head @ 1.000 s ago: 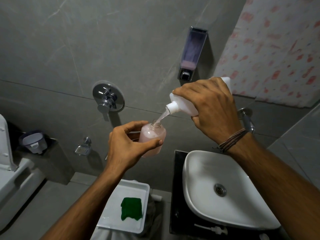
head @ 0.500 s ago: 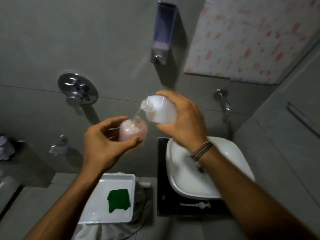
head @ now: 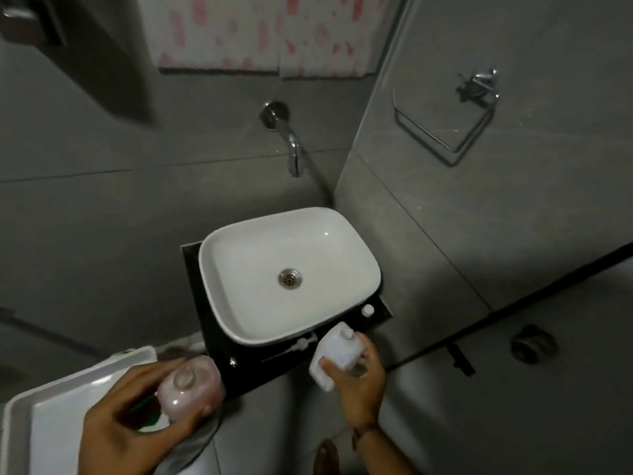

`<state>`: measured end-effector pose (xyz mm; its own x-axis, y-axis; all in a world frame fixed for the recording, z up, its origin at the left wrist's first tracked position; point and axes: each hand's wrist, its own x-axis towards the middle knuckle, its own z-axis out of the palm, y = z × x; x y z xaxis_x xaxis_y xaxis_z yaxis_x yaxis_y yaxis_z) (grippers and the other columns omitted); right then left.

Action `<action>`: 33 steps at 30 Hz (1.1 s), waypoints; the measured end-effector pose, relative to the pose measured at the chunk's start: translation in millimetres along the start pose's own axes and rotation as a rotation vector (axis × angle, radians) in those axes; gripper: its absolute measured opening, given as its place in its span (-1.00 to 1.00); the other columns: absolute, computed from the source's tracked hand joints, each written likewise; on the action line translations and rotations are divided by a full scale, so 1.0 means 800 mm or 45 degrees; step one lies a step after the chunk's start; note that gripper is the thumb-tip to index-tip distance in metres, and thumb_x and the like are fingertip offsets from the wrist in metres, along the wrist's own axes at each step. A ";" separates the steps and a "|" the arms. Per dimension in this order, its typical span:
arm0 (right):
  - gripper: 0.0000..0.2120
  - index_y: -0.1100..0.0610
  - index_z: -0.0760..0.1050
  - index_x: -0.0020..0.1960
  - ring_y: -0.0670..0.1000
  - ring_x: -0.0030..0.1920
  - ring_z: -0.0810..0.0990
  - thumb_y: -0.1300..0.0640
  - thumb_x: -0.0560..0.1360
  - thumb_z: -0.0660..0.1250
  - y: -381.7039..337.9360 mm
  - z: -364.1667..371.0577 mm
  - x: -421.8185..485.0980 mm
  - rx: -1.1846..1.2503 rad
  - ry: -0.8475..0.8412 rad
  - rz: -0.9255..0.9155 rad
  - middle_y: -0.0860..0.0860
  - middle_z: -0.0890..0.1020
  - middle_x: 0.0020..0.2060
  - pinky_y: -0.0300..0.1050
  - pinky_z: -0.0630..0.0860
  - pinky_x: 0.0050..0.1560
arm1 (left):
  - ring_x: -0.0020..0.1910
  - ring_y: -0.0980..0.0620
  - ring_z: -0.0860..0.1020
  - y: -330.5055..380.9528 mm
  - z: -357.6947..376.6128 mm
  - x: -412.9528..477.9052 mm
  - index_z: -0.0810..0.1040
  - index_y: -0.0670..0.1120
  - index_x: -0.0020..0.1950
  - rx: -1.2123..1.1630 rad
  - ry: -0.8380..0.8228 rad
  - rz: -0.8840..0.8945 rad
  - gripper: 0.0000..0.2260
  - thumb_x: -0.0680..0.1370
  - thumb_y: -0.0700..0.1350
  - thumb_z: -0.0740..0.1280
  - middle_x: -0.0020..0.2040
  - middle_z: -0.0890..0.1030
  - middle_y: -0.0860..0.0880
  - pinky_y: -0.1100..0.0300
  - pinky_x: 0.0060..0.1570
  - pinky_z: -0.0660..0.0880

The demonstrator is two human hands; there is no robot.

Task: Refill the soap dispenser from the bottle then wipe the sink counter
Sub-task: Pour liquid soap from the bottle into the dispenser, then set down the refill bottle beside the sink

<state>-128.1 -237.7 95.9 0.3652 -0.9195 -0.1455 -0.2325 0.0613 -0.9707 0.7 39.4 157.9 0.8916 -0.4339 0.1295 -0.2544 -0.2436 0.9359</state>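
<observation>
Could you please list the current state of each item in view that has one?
soap dispenser: held in left hand, pump off, neck open, pink soap inside
refill bottle: held in right hand, uncapped
pump head: lying on counter
bottle cap: off, on counter
tap: not running
sink: empty

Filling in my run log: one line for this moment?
left hand: holds soap dispenser | right hand: holds white bottle over counter | pouring: stopped
</observation>
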 end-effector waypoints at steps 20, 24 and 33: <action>-0.02 0.09 0.33 0.49 0.21 0.24 0.61 0.37 0.17 0.68 0.048 0.019 0.137 -0.096 0.316 0.205 0.15 0.56 0.35 0.24 0.58 0.24 | 0.10 0.04 0.70 -0.022 0.040 -0.010 0.71 -0.01 0.20 -0.005 0.008 0.032 -0.36 0.12 -0.17 0.72 0.10 0.74 0.07 0.20 0.05 0.68; 0.09 0.11 0.24 0.54 0.23 0.29 0.58 0.38 0.15 0.69 0.049 0.016 0.136 -0.110 0.293 0.231 0.15 0.52 0.40 0.25 0.55 0.27 | 0.11 0.04 0.70 -0.021 0.041 -0.010 0.71 -0.01 0.20 -0.014 0.008 0.040 -0.36 0.12 -0.14 0.72 0.10 0.74 0.10 0.23 0.06 0.67; -0.29 0.28 0.42 0.26 0.30 0.19 0.58 0.42 0.20 0.65 0.077 0.034 0.080 -0.272 0.264 0.466 0.26 0.54 0.20 0.08 0.57 0.14 | 0.10 0.03 0.69 -0.023 0.042 -0.009 0.70 -0.12 0.19 -0.078 -0.002 -0.010 -0.38 0.14 -0.17 0.68 0.06 0.73 0.11 0.24 0.06 0.67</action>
<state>-94.4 -282.3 21.9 0.0423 -0.9118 -0.4085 -0.5006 0.3345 -0.7984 -13.9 18.1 128.3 0.8929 -0.4336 0.1213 -0.2238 -0.1936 0.9552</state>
